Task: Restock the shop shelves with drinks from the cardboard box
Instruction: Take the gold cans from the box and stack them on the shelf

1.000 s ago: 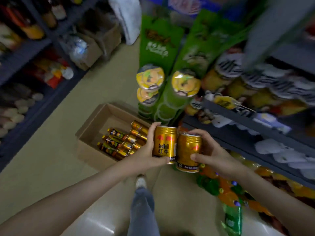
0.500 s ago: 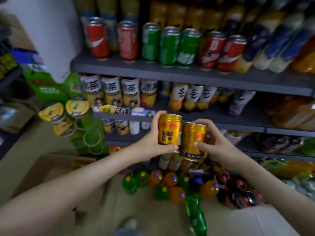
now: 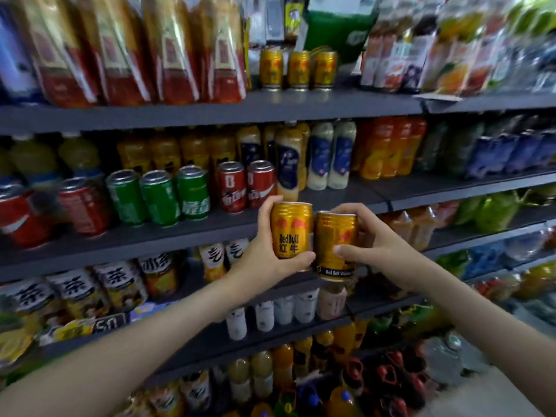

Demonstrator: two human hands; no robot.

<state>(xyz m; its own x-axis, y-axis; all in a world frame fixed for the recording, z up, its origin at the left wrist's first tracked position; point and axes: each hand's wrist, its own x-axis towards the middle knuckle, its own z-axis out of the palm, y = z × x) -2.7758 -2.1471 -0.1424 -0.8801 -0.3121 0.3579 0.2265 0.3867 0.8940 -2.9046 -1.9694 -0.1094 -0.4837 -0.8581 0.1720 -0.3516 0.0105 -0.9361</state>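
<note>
My left hand (image 3: 264,257) grips an upright gold Red Bull can (image 3: 291,233), label facing me. My right hand (image 3: 373,248) holds a second gold can (image 3: 334,245), tilted slightly, its side touching the first. Both cans are raised in front of the grey shelf (image 3: 210,228) that carries soda cans. On the upper shelf (image 3: 301,105) stand three matching gold cans (image 3: 298,70) in a row. The cardboard box is out of view.
Tall red-and-gold bags (image 3: 126,49) fill the upper shelf's left side. Green cans (image 3: 159,197) and red cans (image 3: 243,186) stand left of my hands. Bottled drinks (image 3: 331,155) line the back. Tea bottles (image 3: 120,284) and floor bottles (image 3: 316,380) sit below.
My view has swung up from the floor and box to the shelves. Both hands lifted the two cans from low near the box up to the soda-can shelf.
</note>
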